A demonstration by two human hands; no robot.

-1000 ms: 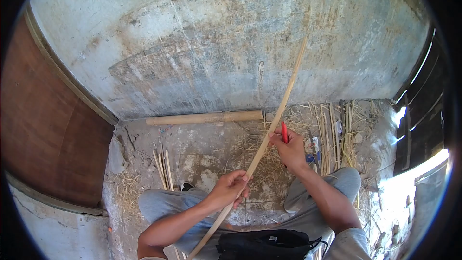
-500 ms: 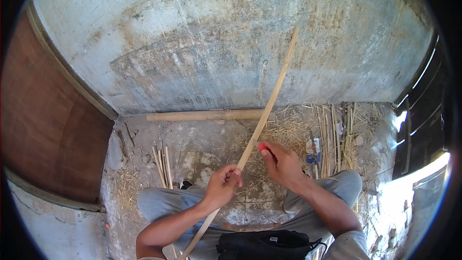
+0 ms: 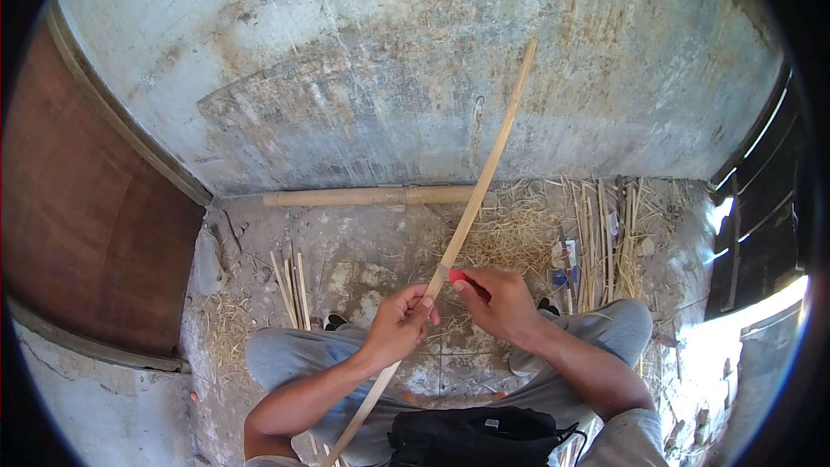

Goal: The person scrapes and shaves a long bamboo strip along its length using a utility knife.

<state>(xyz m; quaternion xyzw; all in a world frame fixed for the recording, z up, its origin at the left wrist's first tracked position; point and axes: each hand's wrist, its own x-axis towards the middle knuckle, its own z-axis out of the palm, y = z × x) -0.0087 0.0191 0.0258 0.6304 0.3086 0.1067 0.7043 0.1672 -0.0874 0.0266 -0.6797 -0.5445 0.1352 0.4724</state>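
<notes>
A long, pale bamboo strip [image 3: 478, 195] slants from my lap up toward the wall. My left hand [image 3: 400, 327] is closed around it near its middle. My right hand [image 3: 500, 304] grips a small knife by its red handle [image 3: 456, 276]. Its short blade lies against the strip just above my left fingers. Most of the handle is hidden inside my right fist.
A thick bamboo pole [image 3: 372, 197] lies along the foot of the wall [image 3: 415, 78]. Shavings [image 3: 510, 238] litter the floor, with a bundle of thin sticks [image 3: 605, 242] at right. More strips [image 3: 294, 290] lie by my left knee. A black bag [image 3: 475, 439] rests on my lap.
My right hand has moved the knife down and left along the strip, closer to my left hand. The left hand keeps nearly the same place.
</notes>
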